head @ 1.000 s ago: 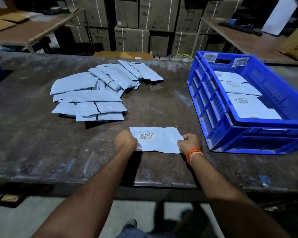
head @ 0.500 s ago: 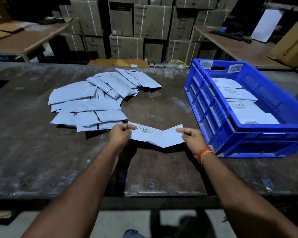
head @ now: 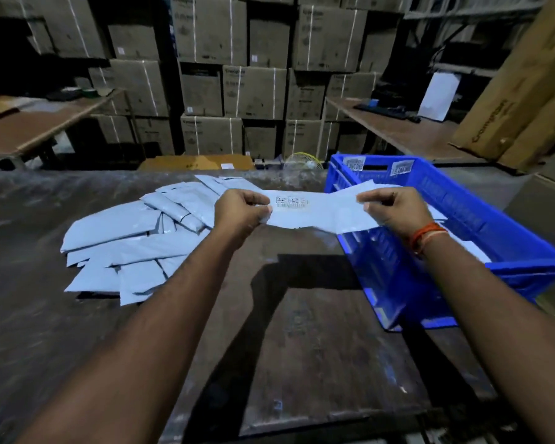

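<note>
Near the centre of the frame, slightly above the middle, we hold a pale blue mailer (head: 318, 211) stretched between our two hands, lifted off the dark surface (head: 302, 341). Our left hand (head: 241, 213) pinches its left end between curled fingers and thumb. Our right hand (head: 394, 209), with an orange thread (head: 426, 235) round the wrist, grips the right end the same way. The mailer sags a little in the middle, and a barcode label (head: 290, 201) sits on its face just beside the left hand.

The mailer's right end hangs over the left wall of a blue crate (head: 510, 219), which fills the centre right of the frame. The crate's near corner points down towards the lower right. More pale mailers lie inside it, mostly hidden behind our right hand and forearm.

At centre left, a loose pile of mailers (head: 125, 238) lies overlapped on the surface, and its right edge runs behind our left hand. Between the pile and the crate, a wide strip of scuffed surface runs from under the held mailer down to the near edge at the bottom of the frame, crossed by our two forearms and their shadows.

The far edge of the surface runs across the frame just above the pile. Behind it, stacked cardboard boxes (head: 253, 91) fill the upper part of the frame.
</note>
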{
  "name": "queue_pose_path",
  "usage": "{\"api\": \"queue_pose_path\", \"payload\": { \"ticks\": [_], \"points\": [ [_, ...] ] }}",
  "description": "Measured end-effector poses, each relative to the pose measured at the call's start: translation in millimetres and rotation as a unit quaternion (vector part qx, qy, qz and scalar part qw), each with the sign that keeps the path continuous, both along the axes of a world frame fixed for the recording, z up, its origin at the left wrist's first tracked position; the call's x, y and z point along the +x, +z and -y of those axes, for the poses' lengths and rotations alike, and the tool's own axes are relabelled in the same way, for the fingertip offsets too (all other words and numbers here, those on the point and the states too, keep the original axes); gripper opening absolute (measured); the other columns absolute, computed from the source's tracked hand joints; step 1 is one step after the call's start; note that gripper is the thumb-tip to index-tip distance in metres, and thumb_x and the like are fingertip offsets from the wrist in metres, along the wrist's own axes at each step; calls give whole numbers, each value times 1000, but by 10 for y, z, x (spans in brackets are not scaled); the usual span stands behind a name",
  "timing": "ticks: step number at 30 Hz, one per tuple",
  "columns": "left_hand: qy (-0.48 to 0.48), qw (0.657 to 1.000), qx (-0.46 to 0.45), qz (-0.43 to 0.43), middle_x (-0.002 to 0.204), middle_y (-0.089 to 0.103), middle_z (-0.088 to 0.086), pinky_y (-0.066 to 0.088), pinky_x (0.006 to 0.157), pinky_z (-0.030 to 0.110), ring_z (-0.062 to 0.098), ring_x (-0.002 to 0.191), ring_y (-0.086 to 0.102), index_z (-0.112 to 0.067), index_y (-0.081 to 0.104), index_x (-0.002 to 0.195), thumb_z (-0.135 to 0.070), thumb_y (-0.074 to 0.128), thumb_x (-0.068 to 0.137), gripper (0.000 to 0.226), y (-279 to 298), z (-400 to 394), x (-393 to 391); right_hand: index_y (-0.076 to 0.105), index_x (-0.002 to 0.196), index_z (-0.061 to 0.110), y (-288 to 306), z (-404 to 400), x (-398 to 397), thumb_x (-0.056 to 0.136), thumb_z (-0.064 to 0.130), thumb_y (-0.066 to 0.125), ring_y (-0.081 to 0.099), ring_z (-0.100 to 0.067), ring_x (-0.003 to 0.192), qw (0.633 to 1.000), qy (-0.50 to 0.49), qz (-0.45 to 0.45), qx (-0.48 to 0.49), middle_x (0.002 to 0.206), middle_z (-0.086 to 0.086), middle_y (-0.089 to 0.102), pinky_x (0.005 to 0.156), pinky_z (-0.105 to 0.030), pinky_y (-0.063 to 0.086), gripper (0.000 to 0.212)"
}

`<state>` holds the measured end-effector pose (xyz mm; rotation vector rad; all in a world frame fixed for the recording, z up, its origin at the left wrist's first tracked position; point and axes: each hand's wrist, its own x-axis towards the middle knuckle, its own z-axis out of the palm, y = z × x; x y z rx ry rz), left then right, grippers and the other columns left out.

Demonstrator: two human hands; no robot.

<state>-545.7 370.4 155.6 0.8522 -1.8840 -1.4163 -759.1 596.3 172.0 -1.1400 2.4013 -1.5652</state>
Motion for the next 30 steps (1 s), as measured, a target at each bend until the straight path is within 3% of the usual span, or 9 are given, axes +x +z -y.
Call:
{"api": "queue_pose_path", "payload": {
  "ticks": [5, 8, 10, 13, 16, 20, 23, 26, 30],
  "points": [
    [-45, 998, -37, 0, 69, 74, 6, 61, 79, 55, 24, 68, 70, -19, 76, 68, -14, 77, 64, 7, 270, -307, -741, 75, 100, 2, 262, -359, -835, 89, -6, 62, 42, -9, 52, 998, -39, 40, -10, 73, -13, 61, 49, -15, 37, 19],
    [-55, 996, -69, 20, 69, 75, 2, 62, 79, 43, 19, 68, 70, -22, 76, 69, -18, 76, 63, 7, 348, -555, -1325, 74, 96, 7, 332, -627, -1340, 89, -8, 61, 38, -2, 39, 996, -70, 42, 23, 47, 1, 54, 42, -12, 32, 21],
    [-59, 992, -106, 45, 69, 74, -3, 57, 73, 31, 12, 64, 65, -21, 78, 76, -18, 78, 66, 11, 378, -789, -1685, 76, 93, 9, 324, -839, -1681, 87, -5, 64, 42, -4, 40, 993, -92, 21, 73, 44, 8, 55, 45, -15, 37, 20],
    [-49, 977, -172, 113, 71, 72, -5, 52, 72, 23, 12, 71, 65, -20, 80, 86, -14, 77, 73, 14, 354, -1147, -2174, 78, 85, 14, 248, -1110, -2104, 82, -3, 66, 55, -14, 53, 983, -114, -13, 145, 60, -5, 66, 59, -21, 45, 21],
    [-31, 940, -263, 216, 87, 76, 1, 56, 81, 29, 21, 89, 71, -21, 80, 91, -15, 69, 74, 21, 281, -1456, -2552, 78, 79, 16, 120, -1245, -2358, 80, -2, 65, 63, -15, 60, 969, -120, -48, 211, 64, -4, 70, 59, -18, 43, 22],
    [-31, 874, -350, 337, 101, 70, 14, 55, 81, 38, 36, 98, 67, -8, 70, 100, -8, 59, 83, 20, 197, -1765, -2823, 78, 79, 23, -90, -1263, -2576, 78, -1, 68, 66, -12, 80, 948, -102, -81, 290, 79, 2, 74, 72, -17, 41, 25],
    [-37, 827, -388, 405, 113, 65, 18, 52, 80, 41, 38, 107, 64, -3, 64, 111, -3, 54, 91, 23, 141, -1917, -2929, 75, 70, 28, -273, -1210, -2686, 72, -1, 71, 69, -15, 85, 939, -82, -102, 318, 83, 5, 75, 77, -22, 51, 30],
    [-58, 793, -401, 455, 118, 63, 15, 47, 72, 41, 36, 110, 62, -5, 64, 113, -3, 57, 90, 24, 111, -2001, -2987, 79, 79, 21, -390, -1150, -2701, 69, -4, 72, 70, -20, 90, 927, -52, -128, 349, 86, -1, 76, 84, -27, 55, 28],
    [-60, 757, -410, 506, 129, 62, 17, 50, 76, 42, 37, 117, 62, -3, 64, 122, -2, 54, 92, 32, 63, -2088, -3030, 78, 92, 11, -420, -1117, -2668, 75, 1, 66, 70, -28, 95, 911, -38, -125, 390, 95, -11, 76, 84, -33, 56, 23]
  ]
}}
